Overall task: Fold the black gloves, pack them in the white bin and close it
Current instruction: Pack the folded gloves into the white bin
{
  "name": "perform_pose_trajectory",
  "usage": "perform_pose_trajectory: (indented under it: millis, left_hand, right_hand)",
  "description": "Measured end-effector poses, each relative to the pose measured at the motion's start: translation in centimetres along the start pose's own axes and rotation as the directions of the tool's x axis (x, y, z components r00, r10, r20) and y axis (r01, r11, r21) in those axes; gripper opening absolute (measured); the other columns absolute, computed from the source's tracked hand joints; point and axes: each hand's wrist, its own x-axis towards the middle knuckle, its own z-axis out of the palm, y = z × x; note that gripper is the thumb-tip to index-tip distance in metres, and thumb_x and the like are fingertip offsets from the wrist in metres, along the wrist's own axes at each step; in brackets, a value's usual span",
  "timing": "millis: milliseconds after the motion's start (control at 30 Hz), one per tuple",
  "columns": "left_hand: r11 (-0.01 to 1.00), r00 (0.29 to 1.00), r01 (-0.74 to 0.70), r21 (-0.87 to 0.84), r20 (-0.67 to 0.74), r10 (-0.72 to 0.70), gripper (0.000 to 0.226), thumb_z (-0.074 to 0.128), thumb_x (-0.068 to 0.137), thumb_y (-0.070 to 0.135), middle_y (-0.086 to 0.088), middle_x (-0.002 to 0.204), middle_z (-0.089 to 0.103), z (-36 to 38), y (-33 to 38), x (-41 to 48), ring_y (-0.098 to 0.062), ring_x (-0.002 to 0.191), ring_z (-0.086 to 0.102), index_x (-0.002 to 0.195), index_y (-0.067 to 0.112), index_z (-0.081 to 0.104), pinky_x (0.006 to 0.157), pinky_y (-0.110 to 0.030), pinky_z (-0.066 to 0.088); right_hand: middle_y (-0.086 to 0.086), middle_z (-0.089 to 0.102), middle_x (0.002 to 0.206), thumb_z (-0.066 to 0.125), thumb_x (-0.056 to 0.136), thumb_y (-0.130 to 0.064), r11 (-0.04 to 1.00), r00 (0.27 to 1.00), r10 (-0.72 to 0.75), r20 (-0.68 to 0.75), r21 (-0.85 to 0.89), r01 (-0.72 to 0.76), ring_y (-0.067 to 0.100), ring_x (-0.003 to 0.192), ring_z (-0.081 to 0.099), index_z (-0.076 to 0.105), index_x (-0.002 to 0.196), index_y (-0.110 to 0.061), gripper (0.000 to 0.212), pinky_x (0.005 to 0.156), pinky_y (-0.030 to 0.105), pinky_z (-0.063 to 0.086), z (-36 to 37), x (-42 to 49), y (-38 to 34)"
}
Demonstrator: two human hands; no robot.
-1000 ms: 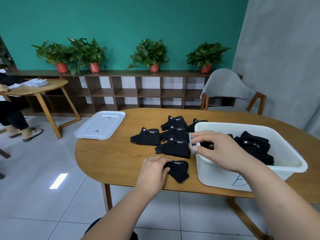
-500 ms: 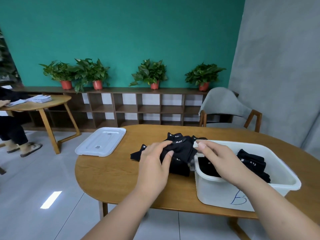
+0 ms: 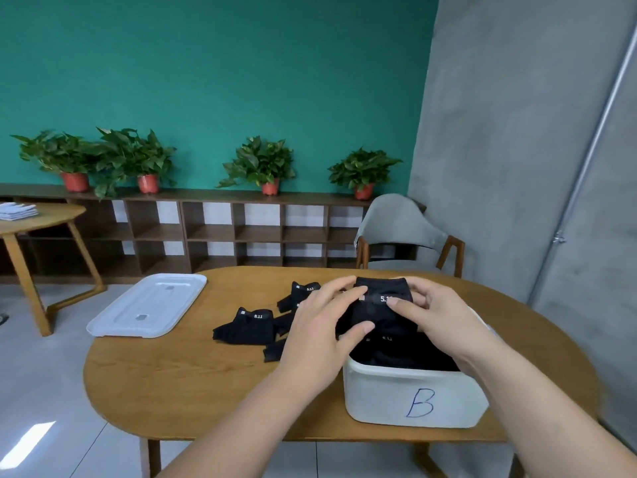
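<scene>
A folded black glove [image 3: 377, 307] with a white "5.11" label hangs over the white bin [image 3: 413, 395], which is marked with a blue "B". My left hand [image 3: 324, 329] grips its left side, thumb underneath. My right hand [image 3: 434, 315] holds its right side, fingers curled over the label. More black gloves [image 3: 406, 357] lie inside the bin. On the wooden table [image 3: 193, 381] to the left lie other black gloves: one [image 3: 246, 326] flat with its label up, another [image 3: 301, 293] behind it. The white bin lid [image 3: 148, 305] lies at the table's far left.
A grey chair [image 3: 400, 229] stands behind the table on the right. A low wooden shelf [image 3: 213, 232] with several potted plants runs along the green wall. A second round table [image 3: 34, 219] is at the left. A grey curtain hangs on the right.
Both hands have lifted a black glove from the pile and brought it right, over the bin. The camera has tilted up and shifted right, so the bin now sits closer in front.
</scene>
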Motion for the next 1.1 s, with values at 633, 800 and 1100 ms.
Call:
perform_pose_trajectory:
  millis: [633, 800, 1100]
  left_hand:
    - [0.981, 0.946, 0.091, -0.169, 0.322, -0.032, 0.014, 0.07, 0.101, 0.035, 0.025, 0.106, 0.075, 3.7, 0.6, 0.2, 0.011, 0.109, 0.061, 0.108, 0.032, 0.083, 0.092, -0.001, 0.036]
    - [0.98, 0.951, 0.09, -0.175, 0.307, -0.032, 0.013, 0.071, 0.1, 0.033, 0.028, 0.104, 0.075, 3.9, 0.8, 0.1, 0.011, 0.11, 0.061, 0.106, 0.032, 0.083, 0.092, -0.001, 0.037]
    - [0.97, 0.955, 0.125, -0.207, 0.291, -0.061, 0.012, 0.073, 0.099, 0.027, 0.022, 0.099, 0.076, 3.9, 1.2, -0.1, 0.01, 0.105, 0.062, 0.106, 0.029, 0.082, 0.085, -0.001, 0.039]
  right_hand:
    - [-0.003, 0.079, 0.107, 0.069, 0.094, 0.002, 0.906, 0.996, 0.082, 0.038, -0.419, -0.059, 0.018, 0.102, 0.075, 0.071, 0.117, -0.03, 0.039, 0.099, 0.046, 0.059, -12.2, -2.2, 3.0]
    - [-0.003, 0.078, 0.107, 0.071, 0.092, -0.003, 0.881, 0.987, 0.103, 0.126, -0.472, -0.032, 0.02, 0.102, 0.074, 0.071, 0.114, -0.034, 0.038, 0.099, 0.046, 0.058, -12.0, -1.9, 3.7]
    - [-0.018, 0.074, 0.109, 0.076, 0.086, -0.029, 0.737, 0.932, 0.24, 0.272, -0.676, 0.007, 0.01, 0.102, 0.07, 0.07, 0.116, -0.048, 0.035, 0.095, 0.038, 0.056, -11.5, -1.6, 4.2]
